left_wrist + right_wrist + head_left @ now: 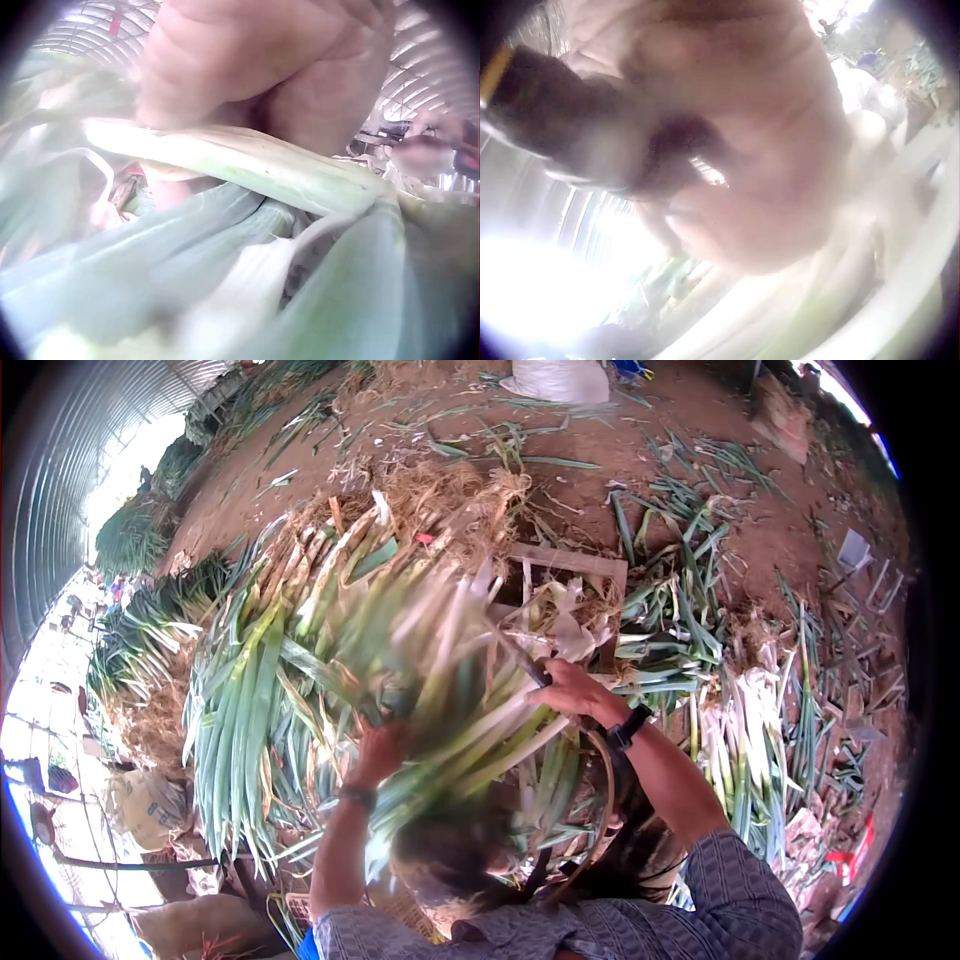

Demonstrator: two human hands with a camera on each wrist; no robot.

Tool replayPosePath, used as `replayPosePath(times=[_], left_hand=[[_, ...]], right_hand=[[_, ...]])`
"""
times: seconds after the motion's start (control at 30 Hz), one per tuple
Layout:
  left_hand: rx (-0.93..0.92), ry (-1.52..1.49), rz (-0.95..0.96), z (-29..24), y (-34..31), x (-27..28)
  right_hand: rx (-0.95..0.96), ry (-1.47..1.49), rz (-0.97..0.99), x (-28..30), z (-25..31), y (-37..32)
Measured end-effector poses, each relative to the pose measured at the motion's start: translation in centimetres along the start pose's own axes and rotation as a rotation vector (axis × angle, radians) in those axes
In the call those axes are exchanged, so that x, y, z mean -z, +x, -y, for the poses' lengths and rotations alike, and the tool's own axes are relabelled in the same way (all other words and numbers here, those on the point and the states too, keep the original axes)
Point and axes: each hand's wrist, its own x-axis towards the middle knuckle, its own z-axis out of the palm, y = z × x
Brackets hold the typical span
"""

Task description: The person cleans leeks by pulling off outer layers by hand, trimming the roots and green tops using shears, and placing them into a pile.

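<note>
Bundle of leeks (pixel 440 690) sits at the centre of the head view, blurred, its tops fanning toward 11 o'clock. Left hand (pixel 380 745) grips it from 7 o'clock, fingers (pixel 195 75) curled over a pale stalk. Right hand (pixel 575 690), at 3 o'clock of the bundle, is closed round the dark handle of a knife (pixel 527 660), blade pointing to 11 o'clock. Judged step: trimming or stripping the bundle. Next cut calls for a firm hold, with the blade kept clear of the left fingers. Heap of leeks (pixel 240 730) lies at 9 o'clock, white stalks (pixel 745 730) at 3 o'clock, sack (pixel 560 380) at 12.
</note>
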Motion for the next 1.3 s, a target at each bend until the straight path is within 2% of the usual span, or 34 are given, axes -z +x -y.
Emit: replayPosePath(times=[0.07,0.17,0.27,0.3,0.33,0.4,0.47,0.6,0.63,0.7,0.8,0.9,1.03,1.13,1.2,1.3], left_hand=[[-0.043,0.062,-0.001,0.4,-0.1,-0.1],[-0.057,0.062,0.013,0.8,0.0,0.1],[-0.070,0.064,-0.004,1.3,-0.1,-0.2],[-0.099,0.103,-0.018,1.5,-0.1,-0.2],[-0.126,0.142,-0.035,1.7,0.0,-0.2],[-0.064,0.131,0.055,2.1,0.2,-0.1],[-0.087,0.015,0.011,2.8,0.6,-0.5],[-0.069,0.096,0.002,4.0,1.6,-1.5],[0.062,0.093,0.091,3.3,2.0,-0.9],[0.052,0.127,0.085,2.3,2.2,-0.1],[0.062,0.081,0.095,2.7,2.6,0.8],[0.019,-0.031,0.053,4.7,2.8,-0.1],[-0.120,-0.048,-0.088,6.4,3.0,-1.6],[0.008,0.101,0.044,4.0,2.5,0.0],[0.046,0.076,0.011,3.6,2.8,0.0],[0.121,0.075,-0.020,4.1,3.5,-1.2]], right_hand=[[-0.017,0.038,0.092,0.3,0.7,-0.3],[0.043,0.032,0.043,0.0,-0.1,0.3],[0.128,-0.148,0.259,-1.4,-0.4,-1.9],[0.081,-0.129,0.358,-2.6,-0.8,-2.9],[0.164,-0.131,0.424,-2.8,0.5,-4.9],[0.246,-0.360,0.390,-4.6,-0.9,-6.1],[0.247,-0.337,0.336,-5.4,-1.6,-6.6],[0.280,-0.248,0.134,-5.4,-1.6,-6.8],[0.328,-0.346,0.122,-5.8,-1.5,-7.1],[0.422,-0.541,0.107,-7.2,-1.5,-8.0],[0.448,-0.492,-0.035,-8.4,-1.1,-8.4],[0.412,-0.703,0.106,-8.9,-0.3,-9.2],[0.412,-0.627,0.046,-10.1,-1.0,-8.8],[0.434,-0.681,0.042,-11.4,0.0,-9.5],[0.399,-0.644,-0.027,-11.5,0.4,-9.3],[0.471,-0.690,-0.003,-11.5,0.7,-10.0]])
